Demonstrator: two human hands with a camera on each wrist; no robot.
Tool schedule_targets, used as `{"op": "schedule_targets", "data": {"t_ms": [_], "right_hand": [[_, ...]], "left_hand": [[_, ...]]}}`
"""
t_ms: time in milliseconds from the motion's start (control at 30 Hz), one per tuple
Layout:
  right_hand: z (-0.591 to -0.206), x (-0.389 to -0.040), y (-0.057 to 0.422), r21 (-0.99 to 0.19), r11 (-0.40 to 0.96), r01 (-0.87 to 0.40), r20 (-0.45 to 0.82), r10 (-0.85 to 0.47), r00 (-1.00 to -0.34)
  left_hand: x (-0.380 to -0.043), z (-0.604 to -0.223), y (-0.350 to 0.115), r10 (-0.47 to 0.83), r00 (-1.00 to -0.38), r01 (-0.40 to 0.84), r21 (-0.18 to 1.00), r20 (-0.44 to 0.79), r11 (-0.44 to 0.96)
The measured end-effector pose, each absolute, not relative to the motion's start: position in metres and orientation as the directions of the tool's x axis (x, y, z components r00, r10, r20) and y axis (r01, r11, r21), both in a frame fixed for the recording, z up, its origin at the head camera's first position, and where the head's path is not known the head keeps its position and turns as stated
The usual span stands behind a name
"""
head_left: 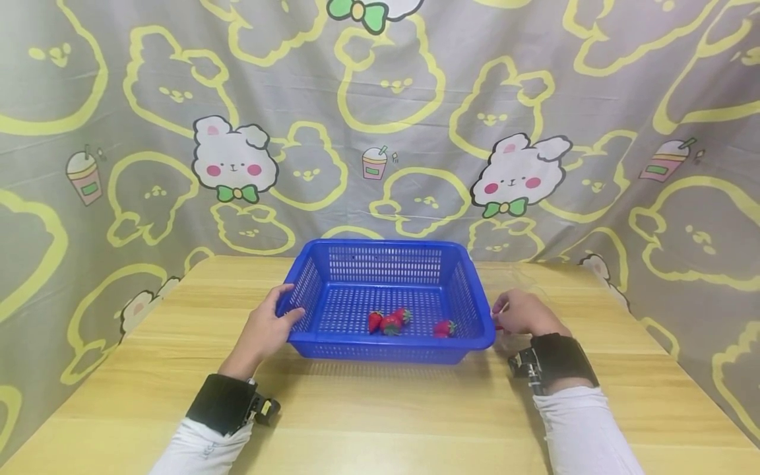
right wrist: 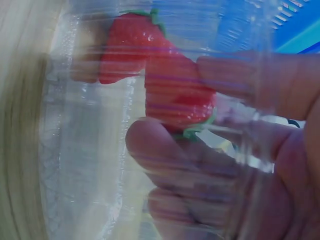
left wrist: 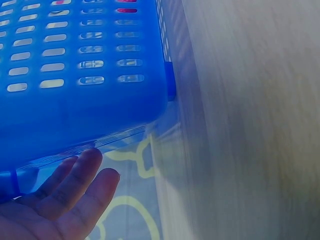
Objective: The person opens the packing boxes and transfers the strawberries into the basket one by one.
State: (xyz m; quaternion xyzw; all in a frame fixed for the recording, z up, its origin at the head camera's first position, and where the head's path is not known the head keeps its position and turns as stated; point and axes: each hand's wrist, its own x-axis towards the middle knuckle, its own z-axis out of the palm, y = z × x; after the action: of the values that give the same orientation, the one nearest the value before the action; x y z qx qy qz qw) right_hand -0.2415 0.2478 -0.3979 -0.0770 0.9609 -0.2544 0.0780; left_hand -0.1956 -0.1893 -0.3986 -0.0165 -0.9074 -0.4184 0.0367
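A blue perforated plastic basket [head_left: 380, 340] stands on the table. My left hand [head_left: 267, 326] holds its left rim, thumb over the inner side; in the left wrist view, that hand's fingers [left wrist: 82, 172] lie along the basket's outside. Several red strawberries [head_left: 375, 321] with green leaves lie on the basket's floor. Right of the basket, my right hand [head_left: 522, 311] is inside a clear plastic container [right wrist: 90, 165]. In the right wrist view, seen through the container's wall, thumb and fingers pinch a strawberry [right wrist: 177, 95]. Another strawberry [right wrist: 131, 45] lies against it.
The light wooden table [head_left: 380, 415] reaches back to a grey curtain [head_left: 415, 99] printed with yellow outlines and white rabbits. The clear container is hard to make out in the head view. Both wrists wear black straps with small cameras [head_left: 267, 410].
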Motion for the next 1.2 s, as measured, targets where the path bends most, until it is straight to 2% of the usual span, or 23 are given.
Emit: {"op": "schedule_targets", "data": {"t_ms": [633, 1200], "right_hand": [[-0.3904, -0.2408, 0.2501, -0.56, 0.821, -0.108, -0.07, -0.177, -0.982], [-0.3876, -0.2414, 0.2505, -0.536, 0.834, -0.128, -0.031, -0.171, -0.985]], "left_hand": [[-0.1961, -0.3976, -0.1887, -0.001, -0.997, 0.06, 0.756, 0.08, 0.652], [-0.1961, -0.3989, -0.1902, -0.003, -0.997, 0.054, 0.757, 0.074, 0.652]]}}
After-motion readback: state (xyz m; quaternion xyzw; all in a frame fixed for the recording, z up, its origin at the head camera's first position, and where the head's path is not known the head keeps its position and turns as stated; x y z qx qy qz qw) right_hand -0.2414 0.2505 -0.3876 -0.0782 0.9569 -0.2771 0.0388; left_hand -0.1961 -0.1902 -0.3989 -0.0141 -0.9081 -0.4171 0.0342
